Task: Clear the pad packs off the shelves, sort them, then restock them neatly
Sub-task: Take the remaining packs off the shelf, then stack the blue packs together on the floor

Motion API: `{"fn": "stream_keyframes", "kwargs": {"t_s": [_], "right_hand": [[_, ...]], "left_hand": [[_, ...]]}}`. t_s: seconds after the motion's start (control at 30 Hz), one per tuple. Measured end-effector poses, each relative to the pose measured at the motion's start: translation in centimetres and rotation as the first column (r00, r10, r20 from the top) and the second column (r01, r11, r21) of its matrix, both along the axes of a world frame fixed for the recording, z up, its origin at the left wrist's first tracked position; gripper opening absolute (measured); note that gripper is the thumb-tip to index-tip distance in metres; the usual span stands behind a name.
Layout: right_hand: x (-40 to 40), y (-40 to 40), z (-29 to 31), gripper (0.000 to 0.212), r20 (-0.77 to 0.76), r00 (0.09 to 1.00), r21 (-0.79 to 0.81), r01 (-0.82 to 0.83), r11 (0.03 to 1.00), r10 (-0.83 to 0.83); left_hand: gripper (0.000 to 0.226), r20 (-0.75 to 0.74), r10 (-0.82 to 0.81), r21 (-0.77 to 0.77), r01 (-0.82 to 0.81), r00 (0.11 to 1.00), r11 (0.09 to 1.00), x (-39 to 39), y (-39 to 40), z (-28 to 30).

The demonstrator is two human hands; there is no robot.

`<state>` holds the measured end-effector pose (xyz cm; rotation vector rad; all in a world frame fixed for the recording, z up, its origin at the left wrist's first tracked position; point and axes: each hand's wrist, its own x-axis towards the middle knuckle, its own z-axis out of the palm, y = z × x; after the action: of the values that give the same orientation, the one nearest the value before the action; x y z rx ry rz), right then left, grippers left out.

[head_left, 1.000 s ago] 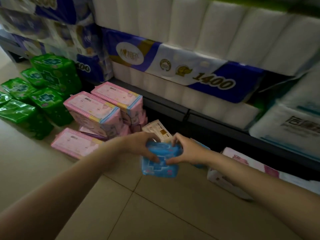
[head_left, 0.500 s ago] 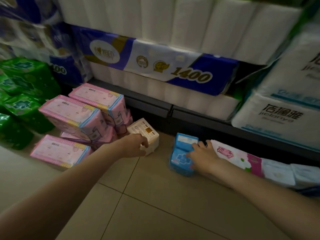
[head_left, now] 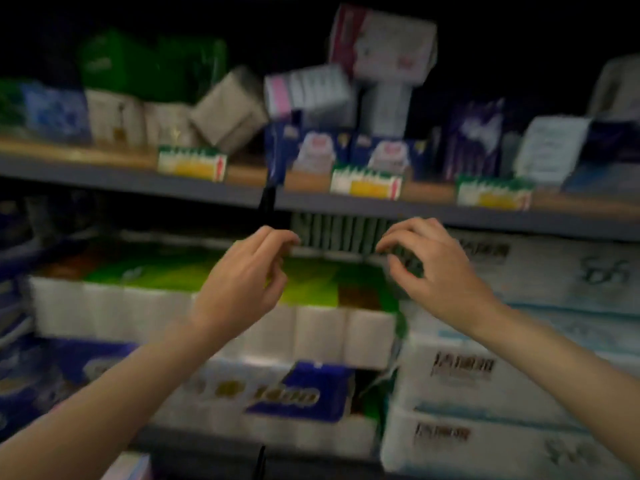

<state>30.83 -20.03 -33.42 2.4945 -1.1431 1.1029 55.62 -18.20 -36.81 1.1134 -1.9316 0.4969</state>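
The view is blurred and looks up at the shelves. My left hand (head_left: 247, 275) and my right hand (head_left: 429, 261) are raised side by side in front of the grey shelf edge (head_left: 121, 181), both empty with fingers loosely curled. Above that edge stand pad packs: a white and pink pack (head_left: 308, 90) lying tilted, a larger white box (head_left: 381, 39) above it, two dark blue packs (head_left: 346, 150), beige packs (head_left: 173, 123) and a green pack (head_left: 138, 64). Between my hands, behind them, sits a striped green and white pack (head_left: 336, 233).
Big white toilet-roll bundles (head_left: 214, 320) with a blue "1400" label (head_left: 294, 393) fill the lower shelf, and white tissue bundles (head_left: 485, 375) are stacked at right. Price tags (head_left: 367, 183) hang on the shelf edge. A pink pack corner (head_left: 128, 467) shows at the bottom.
The view has swung up from the floor to the shelves. My right hand has let go of the blue pack on the floor, my left has left the beige box, and both have risen empty.
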Motion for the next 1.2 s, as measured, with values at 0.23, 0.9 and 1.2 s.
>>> {"fn": "stream_keyframes", "kwargs": {"t_s": [0.23,0.9,1.2], "right_hand": [[-2.3,-5.5,10.9,0.024,-0.033,0.992,-0.091,0.117,0.989,-0.121],[0.4,-15.3,14.5,0.058,-0.556,0.740,-0.078,0.408,0.910,-0.379],[-0.9,-10.8,15.8,0.054,-0.335,0.749,-0.396,0.439,0.807,-0.572]], "left_hand": [[0.044,0.144,0.156,-0.082,-0.145,0.977,0.986,-1.8,-2.6,10.8],[0.067,0.477,0.655,0.180,-0.795,0.586,0.579,-3.9,-13.0,16.7],[0.057,0.363,0.511,0.382,-0.625,0.779,0.681,-3.3,-10.7,17.4]]}}
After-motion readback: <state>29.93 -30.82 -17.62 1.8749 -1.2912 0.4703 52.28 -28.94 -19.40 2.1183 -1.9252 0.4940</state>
